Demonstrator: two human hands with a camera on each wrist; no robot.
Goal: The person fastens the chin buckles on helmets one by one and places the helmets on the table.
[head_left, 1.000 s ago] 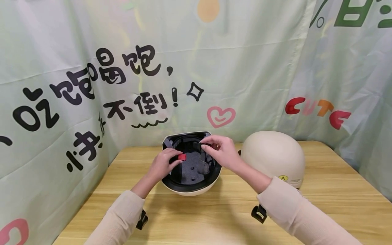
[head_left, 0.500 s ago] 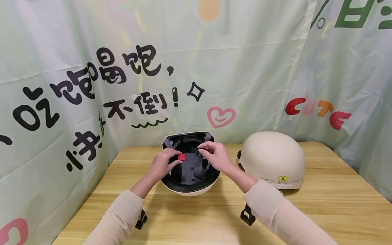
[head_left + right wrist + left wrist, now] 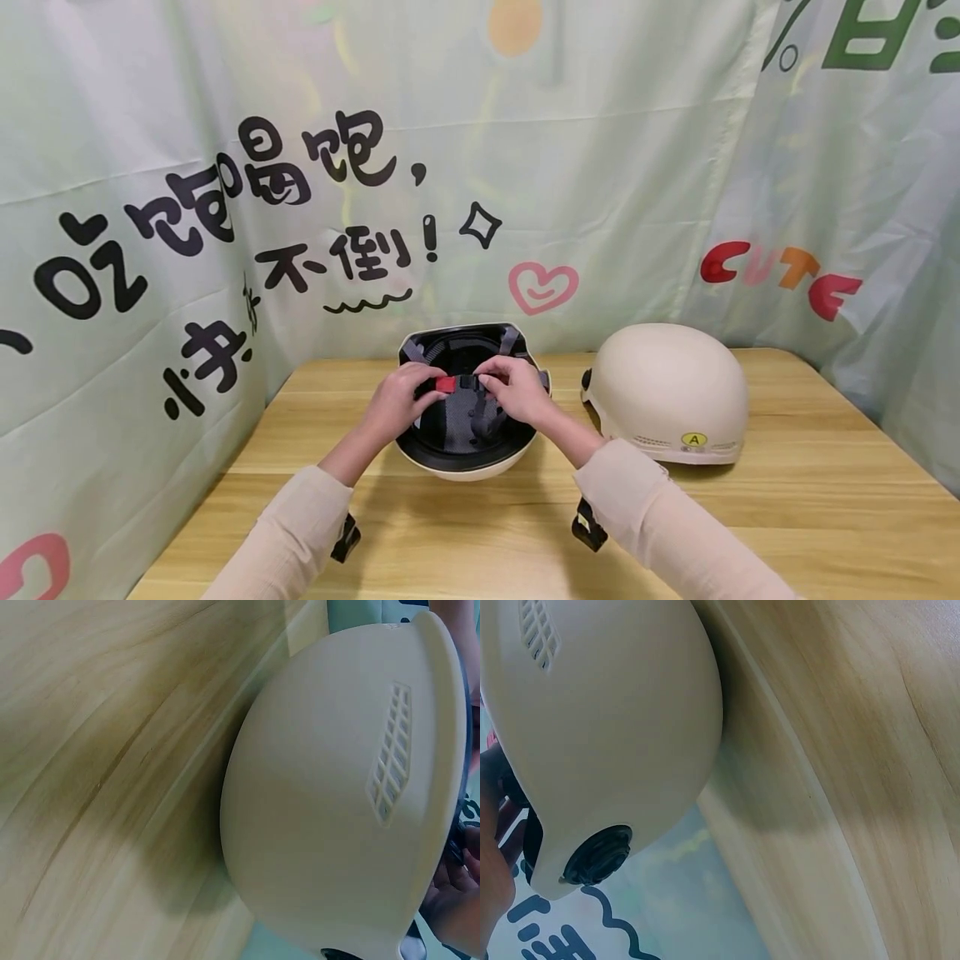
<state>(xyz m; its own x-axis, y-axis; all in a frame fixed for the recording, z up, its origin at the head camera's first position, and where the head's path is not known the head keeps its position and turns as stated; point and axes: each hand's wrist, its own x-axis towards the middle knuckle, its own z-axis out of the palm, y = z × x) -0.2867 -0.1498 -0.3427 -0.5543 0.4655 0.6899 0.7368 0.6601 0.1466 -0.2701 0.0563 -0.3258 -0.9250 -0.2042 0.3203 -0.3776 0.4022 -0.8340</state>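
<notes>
An upturned cream helmet [image 3: 468, 475] with a black lining rests on the table, its open side facing up. Over its hollow, my left hand [image 3: 397, 400] pinches a red buckle end [image 3: 446, 384] on the chin strap. From the other side, my right hand [image 3: 517, 390] pinches a black buckle end [image 3: 469, 382], which is right beside the red one; whether they are joined I cannot tell. Both wrist views show mostly the outer shell, the left one [image 3: 615, 712] with a dark round knob [image 3: 598, 853], the right one [image 3: 337, 787] with a vent grille [image 3: 391, 754].
A second cream helmet [image 3: 667, 392] stands dome up at the right, with a yellow "A" sticker [image 3: 693, 439]. The wooden table [image 3: 465, 542] ends at a printed curtain [image 3: 622, 208] behind and at the sides.
My right hand has moved left with the black buckle end, bringing it up to the red one. My left hand has stayed in place.
</notes>
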